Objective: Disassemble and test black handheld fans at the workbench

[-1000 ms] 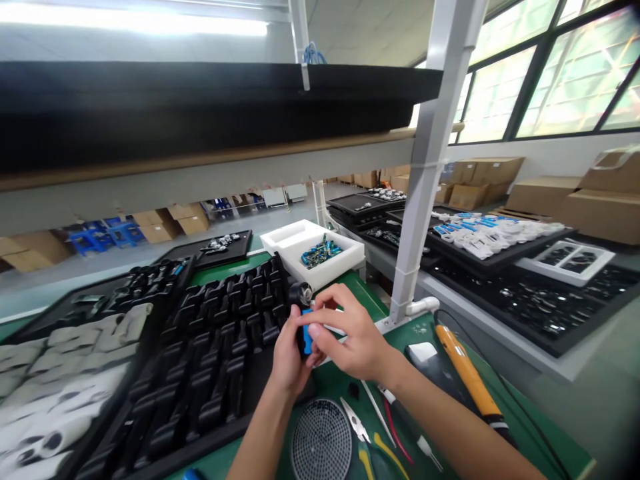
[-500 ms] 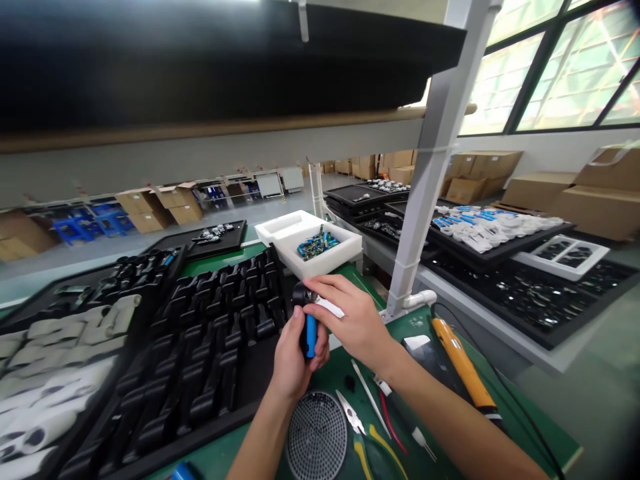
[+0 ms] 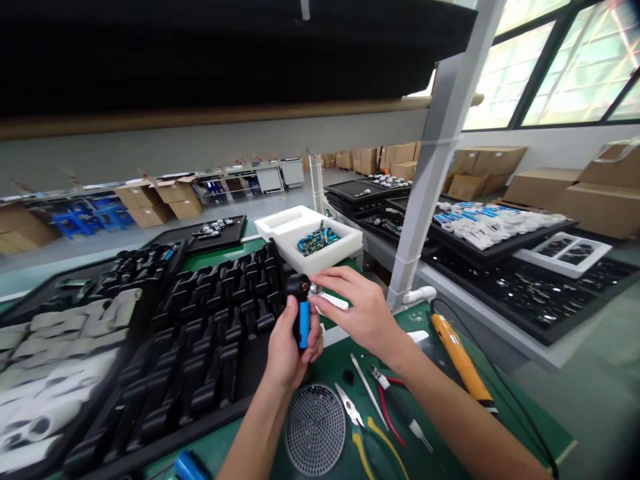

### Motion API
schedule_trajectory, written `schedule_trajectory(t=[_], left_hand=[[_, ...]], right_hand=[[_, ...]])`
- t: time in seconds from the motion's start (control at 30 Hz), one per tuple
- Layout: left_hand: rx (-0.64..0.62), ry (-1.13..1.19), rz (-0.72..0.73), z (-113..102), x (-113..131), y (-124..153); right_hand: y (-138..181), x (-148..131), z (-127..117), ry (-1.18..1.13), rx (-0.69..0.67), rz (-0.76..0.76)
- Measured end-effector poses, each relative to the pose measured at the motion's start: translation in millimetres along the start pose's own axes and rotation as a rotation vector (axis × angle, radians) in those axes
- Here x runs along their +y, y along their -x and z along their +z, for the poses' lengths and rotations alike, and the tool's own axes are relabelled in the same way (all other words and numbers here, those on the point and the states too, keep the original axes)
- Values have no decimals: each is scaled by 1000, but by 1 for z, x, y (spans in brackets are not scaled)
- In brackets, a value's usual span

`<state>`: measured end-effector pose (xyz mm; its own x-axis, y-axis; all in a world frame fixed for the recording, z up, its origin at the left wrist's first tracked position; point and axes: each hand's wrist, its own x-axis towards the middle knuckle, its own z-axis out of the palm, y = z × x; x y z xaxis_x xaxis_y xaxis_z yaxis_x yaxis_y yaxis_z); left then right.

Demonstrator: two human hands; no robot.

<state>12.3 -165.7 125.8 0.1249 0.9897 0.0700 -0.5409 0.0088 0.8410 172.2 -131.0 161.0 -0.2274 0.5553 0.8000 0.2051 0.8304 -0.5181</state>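
Gripping blue-handled tool, round black head

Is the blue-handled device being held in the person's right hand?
No, the left hand grips the blue-handled device; the right hand is at its top.

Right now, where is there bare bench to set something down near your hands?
Green mat shows between the white pipe elbow and the orange electric screwdriver, and below the left hand beside the pliers. Crowded: the round mesh pad and black foam tray.
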Motion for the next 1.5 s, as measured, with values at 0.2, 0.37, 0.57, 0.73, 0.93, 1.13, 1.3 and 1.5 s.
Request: schedule_trajectory(t=[0.2, 0.37, 0.57, 0.73, 0.93, 1.13, 1.3, 1.5], left_hand=[[-56, 167, 121, 2, 35, 15], [-120, 257, 361, 27, 74, 33], [-169, 260, 709, 46, 122, 50], [-161, 127, 903, 46, 136, 68], [-54, -345, 758, 56, 139, 104], [52, -163, 683, 69, 76, 189], [419, 63, 268, 29, -62, 308], [946, 271, 64, 6, -161, 424]], right_hand=[[-1, -6, -7, -722, -17, 318], [0, -30, -13, -1053, -40, 429], [39, -59, -16, -839, -190, 528], [121, -73, 6, -208, -588, 336], [204, -95, 36, 218, -928, 359], [209, -112, 66, 465, -1056, 352], [193, -111, 86, 443, -1045, 327], [146, -96, 135, 500, -1010, 388]])
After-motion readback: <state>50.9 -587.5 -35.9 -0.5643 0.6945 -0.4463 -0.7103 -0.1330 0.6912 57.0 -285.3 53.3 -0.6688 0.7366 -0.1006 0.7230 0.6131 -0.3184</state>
